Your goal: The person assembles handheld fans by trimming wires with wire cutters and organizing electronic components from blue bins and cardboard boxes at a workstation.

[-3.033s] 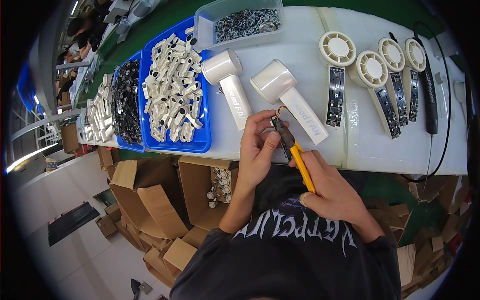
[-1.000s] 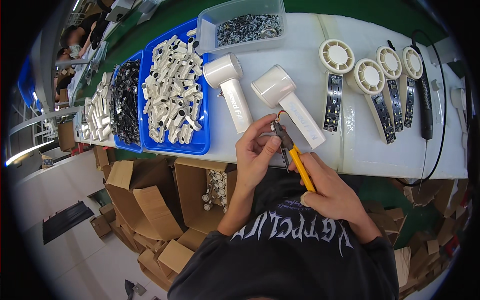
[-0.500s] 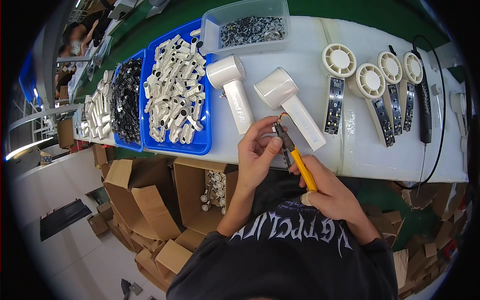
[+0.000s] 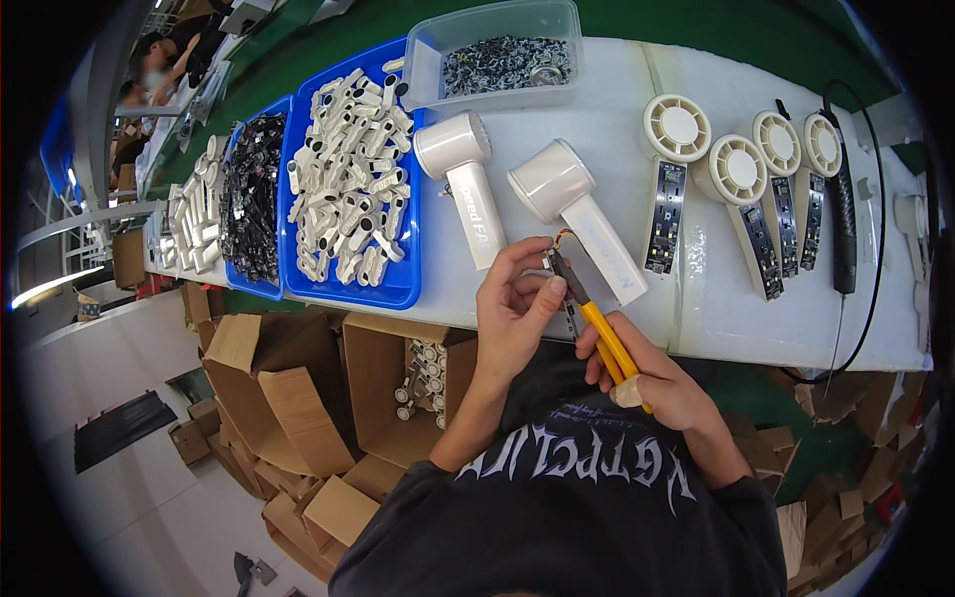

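In my left hand, thumb and fingers pinch a narrow dark circuit board. Thin coloured wires run from its top end toward a white handheld fan lying just beyond. My right hand is wrapped round yellow-handled pliers, whose dark jaws reach the top of the board beside my left fingertips. Exactly what the jaws touch is too small to tell. A second white handheld fan lies left of the first.
A blue tray of white parts and another blue tray of black parts stand left. Behind is a clear bin of small metal pieces. Several fans with bare boards and a corded black tool lie right. Cardboard boxes stand below.
The pliers' handles have spread apart and now show as two separate yellow grips. My right fingers have loosened round them, while my left hand keeps nearly the same place.
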`<state>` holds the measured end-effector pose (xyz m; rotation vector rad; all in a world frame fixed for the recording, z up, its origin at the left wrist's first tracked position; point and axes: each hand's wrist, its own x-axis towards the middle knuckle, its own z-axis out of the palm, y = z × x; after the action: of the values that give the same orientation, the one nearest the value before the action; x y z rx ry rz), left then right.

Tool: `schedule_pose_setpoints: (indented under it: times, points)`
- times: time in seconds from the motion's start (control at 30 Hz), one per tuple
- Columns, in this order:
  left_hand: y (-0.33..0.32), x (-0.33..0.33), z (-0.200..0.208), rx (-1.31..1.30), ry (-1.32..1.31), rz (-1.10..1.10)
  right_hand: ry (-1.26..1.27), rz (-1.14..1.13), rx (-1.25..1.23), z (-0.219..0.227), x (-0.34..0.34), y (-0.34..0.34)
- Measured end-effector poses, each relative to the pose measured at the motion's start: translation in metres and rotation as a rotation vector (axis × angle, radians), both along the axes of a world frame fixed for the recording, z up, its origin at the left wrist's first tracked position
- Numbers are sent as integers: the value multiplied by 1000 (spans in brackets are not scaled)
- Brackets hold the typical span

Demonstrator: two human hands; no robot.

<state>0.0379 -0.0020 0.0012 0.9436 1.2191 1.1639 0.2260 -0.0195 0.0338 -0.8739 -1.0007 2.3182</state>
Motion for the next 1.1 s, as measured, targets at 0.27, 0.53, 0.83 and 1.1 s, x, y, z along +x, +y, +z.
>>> schedule_pose_setpoints:
  times: [0.27,0.53,0.83,1.1]
  points:
    - [0,-1,0,-16,-1,-7,-51,58,23,3,3,3]
    - [-1,-4,-5,-21,38,-21,-389,213,271,20,-1,9]
    - [5,-13,-4,-42,-9,-108,-646,214,505,22,-10,-2]
    - [5,-13,-4,-48,-67,-109,-278,156,187,1,0,5]
